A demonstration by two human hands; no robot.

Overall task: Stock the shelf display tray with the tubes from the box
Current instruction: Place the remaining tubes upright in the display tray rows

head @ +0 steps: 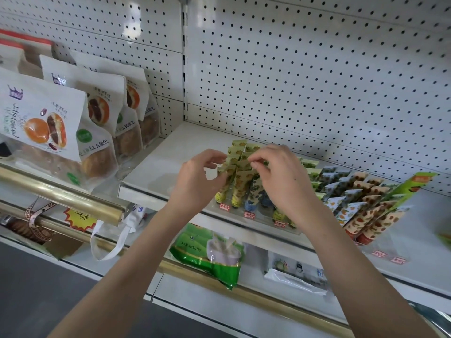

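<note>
Tubes (240,184) at the tray's (264,222) nine o'clock end are pinched by left hand (200,178) and right hand (280,176); others could be toppled if nudged.

White bags of red-bean bread (48,128) stand in a row at left, before a white pegboard wall (317,69). Below them runs a gold rail (61,191). A green packet (210,254) lies on the lower shelf, near a clear bag's white handles (107,240).

left of display tray (288,229): bare shelf (166,154), open passage.
far left: bread bags (97,123) stand in the way.
right: tubes (361,201) packed tight, no gap.
rear: pegboard wall (305,76) closes off.
</note>
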